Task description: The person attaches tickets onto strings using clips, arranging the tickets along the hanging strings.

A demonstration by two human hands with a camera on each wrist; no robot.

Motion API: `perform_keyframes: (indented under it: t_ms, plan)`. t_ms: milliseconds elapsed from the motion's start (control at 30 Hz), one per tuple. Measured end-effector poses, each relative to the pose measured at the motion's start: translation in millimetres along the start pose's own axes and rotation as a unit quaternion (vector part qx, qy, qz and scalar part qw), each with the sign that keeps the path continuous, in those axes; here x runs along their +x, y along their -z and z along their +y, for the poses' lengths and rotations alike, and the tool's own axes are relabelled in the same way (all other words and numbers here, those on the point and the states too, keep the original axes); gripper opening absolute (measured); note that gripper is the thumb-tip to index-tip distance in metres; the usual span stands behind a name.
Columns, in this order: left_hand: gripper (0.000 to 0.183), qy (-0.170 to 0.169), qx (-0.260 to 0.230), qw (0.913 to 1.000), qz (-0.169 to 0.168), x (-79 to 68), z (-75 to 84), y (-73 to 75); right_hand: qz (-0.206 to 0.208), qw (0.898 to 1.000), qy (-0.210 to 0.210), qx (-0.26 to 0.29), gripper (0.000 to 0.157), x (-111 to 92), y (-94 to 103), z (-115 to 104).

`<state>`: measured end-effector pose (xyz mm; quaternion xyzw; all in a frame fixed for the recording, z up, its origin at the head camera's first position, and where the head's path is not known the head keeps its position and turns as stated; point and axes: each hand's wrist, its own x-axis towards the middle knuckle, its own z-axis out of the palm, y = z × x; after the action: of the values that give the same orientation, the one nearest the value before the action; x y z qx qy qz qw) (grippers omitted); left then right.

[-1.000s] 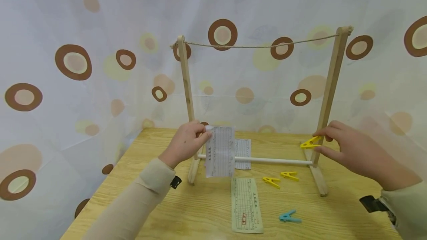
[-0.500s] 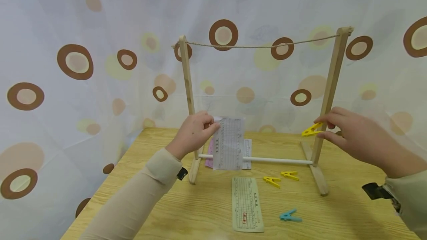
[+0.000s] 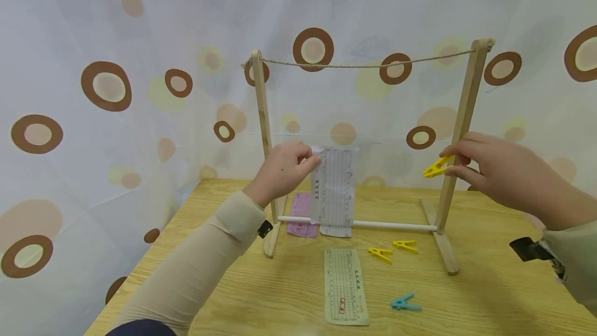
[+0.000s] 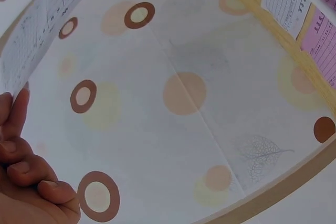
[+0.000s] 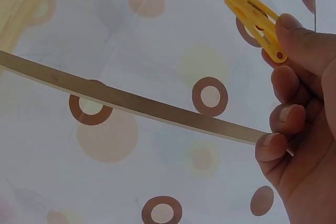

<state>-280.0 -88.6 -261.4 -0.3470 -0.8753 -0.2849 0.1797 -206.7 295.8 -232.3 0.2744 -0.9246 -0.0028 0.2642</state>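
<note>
My left hand [image 3: 284, 172] pinches a white printed paper slip [image 3: 332, 185] by its upper left corner. The slip hangs upright below the string [image 3: 345, 66] of a wooden frame, apart from it. Between thumb and fingertips, my right hand [image 3: 503, 172] holds a yellow clothespin [image 3: 437, 167] in front of the frame's right post [image 3: 466, 102]; the right wrist view shows this clothespin [image 5: 254, 19] close up. A pink slip [image 3: 302, 217] lies on the table behind the white bar. Another white slip [image 3: 336, 231] lies beside it, mostly hidden behind the held one.
A pale green slip [image 3: 346, 287] with a red stamp lies nearer on the wooden table [image 3: 261, 294]. To its right are two yellow clothespins [image 3: 380, 254] and a blue clothespin [image 3: 406, 302]. A white bar [image 3: 392, 225] joins the frame's feet. A patterned curtain hangs behind.
My left hand has risen and moved right with the white slip, uncovering the pink slip. My right hand has lifted the yellow clothespin higher.
</note>
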Motion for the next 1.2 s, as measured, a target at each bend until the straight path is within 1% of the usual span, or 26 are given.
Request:
perform_keyframes:
  t_ms: [100, 233, 433, 533, 700, 867, 1000, 1033, 1133, 1200]
  plan:
    - [0.026, -0.005, 0.009, 0.9999, -0.001, 7.5, 3.9, 1.2, -0.003, 1.000, -0.011, -0.002, 0.031, 3.6, 5.0, 0.9]
    - [0.026, -0.008, 0.017, 0.9998, 0.001, 17.4, 9.0, 3.3, 0.003, 1.000, -0.018, -0.003, 0.030, 8.3, 9.9, 3.0]
    - [0.027, -0.014, 0.005, 0.9999, 0.001, 32.2, 15.1, 6.1, 0.022, 1.000, -0.009, -0.017, 0.031, 16.2, 19.4, 5.6]
    - [0.028, -0.015, 0.011, 0.9998, 0.007, 39.4, 18.8, 7.4, 0.027, 0.999, -0.005, -0.029, 0.031, 21.6, 26.4, 6.4]
    - [0.026, -0.017, 0.028, 0.9995, 0.002, 50.0, 26.4, 9.0, 0.023, 0.999, 0.001, -0.037, 0.030, 32.5, 39.2, 8.1]
    - [0.026, -0.012, 0.034, 0.9993, -0.006, 58.0, 34.0, 6.5, 0.021, 0.999, 0.016, -0.044, 0.029, 43.7, 49.8, 9.3]
    - [0.028, -0.015, 0.035, 0.9992, -0.009, 66.9, 40.9, 5.0, 0.020, 0.998, 0.025, -0.050, 0.025, 54.4, 61.9, 11.1]
    - [0.028, -0.017, 0.033, 0.9993, -0.010, 69.6, 42.5, 4.4, 0.015, 0.998, 0.022, -0.048, 0.024, 57.5, 65.8, 11.8]
    - [0.029, -0.025, 0.029, 0.9993, -0.003, 78.8, 47.6, 1.6, 0.011, 0.999, 0.020, -0.050, 0.023, 67.1, 78.0, 14.7]
    - [0.030, -0.030, 0.028, 0.9991, 0.004, 85.2, 51.5, -1.3, 0.018, 0.998, 0.027, -0.051, 0.021, 73.1, 85.3, 17.8]
